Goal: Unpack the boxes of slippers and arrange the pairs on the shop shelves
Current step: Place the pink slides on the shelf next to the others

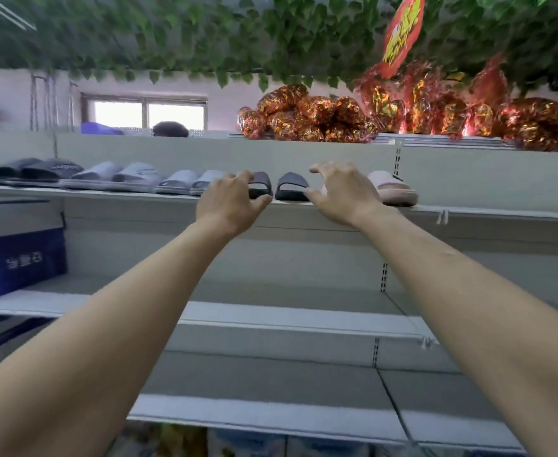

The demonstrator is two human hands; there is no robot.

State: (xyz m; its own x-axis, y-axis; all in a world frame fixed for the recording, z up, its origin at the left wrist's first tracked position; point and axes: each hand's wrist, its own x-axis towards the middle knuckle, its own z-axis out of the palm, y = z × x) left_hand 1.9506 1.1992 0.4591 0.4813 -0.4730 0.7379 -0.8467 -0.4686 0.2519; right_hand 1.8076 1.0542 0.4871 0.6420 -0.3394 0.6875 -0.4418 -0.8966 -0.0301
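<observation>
— Up at the top slipper shelf, both arms stretched full length! How do the hands sit?

— Left hand, fingers loosely bent over the left dark slipper, thumb at the shelf lip. Whether that grip truly clasps the slipper, I cannot tell. Right hand spread wide, grip released, thumb by the right dark slipper.

— And the pair itself?

— Dark slides, broad straps, toes facing out, side by side with a small gap, on the shelf's front edge between the hands.

— Neighbours?

— A pink slipper just right of the right hand; grey pairs and darker ones lined up to the left. Lower shelves below the arms.
</observation>
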